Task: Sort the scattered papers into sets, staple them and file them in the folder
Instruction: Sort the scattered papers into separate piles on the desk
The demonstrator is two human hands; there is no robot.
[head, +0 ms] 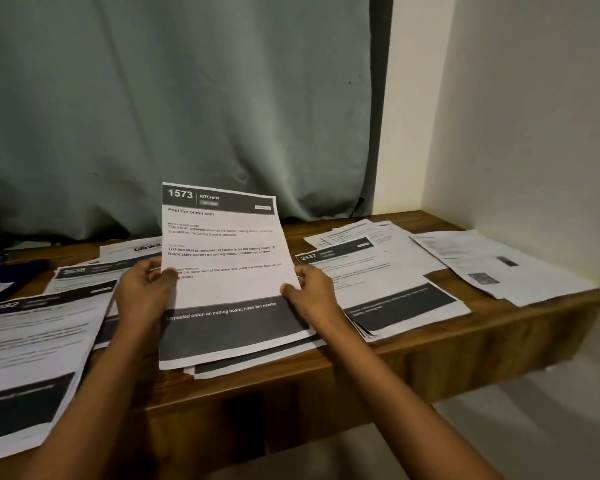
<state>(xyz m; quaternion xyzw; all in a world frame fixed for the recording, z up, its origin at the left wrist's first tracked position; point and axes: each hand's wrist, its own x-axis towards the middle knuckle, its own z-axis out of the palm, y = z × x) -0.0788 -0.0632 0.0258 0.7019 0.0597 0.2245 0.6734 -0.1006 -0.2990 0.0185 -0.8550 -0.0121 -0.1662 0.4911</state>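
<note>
A stack of papers [222,292] with a top sheet headed "1573 KITCHEN, Peel the onion skin" is tilted up at the middle of the wooden table [413,362]. My left hand [142,292] grips its left edge and my right hand [312,292] grips its right edge. More sheets of the same stack fan out under its lower edge. Other printed sheets lie scattered: one headed "2437" [381,282] to the right, one headed "2632" [32,351] at the left, and one headed "3538" [84,275] behind it. No stapler or folder is visible.
A grey curtain [174,109] hangs behind the table and a white wall [534,133] closes the right side. Loose white printouts [492,265] lie near the table's right edge. A dark blue object [11,268] sits at the far left.
</note>
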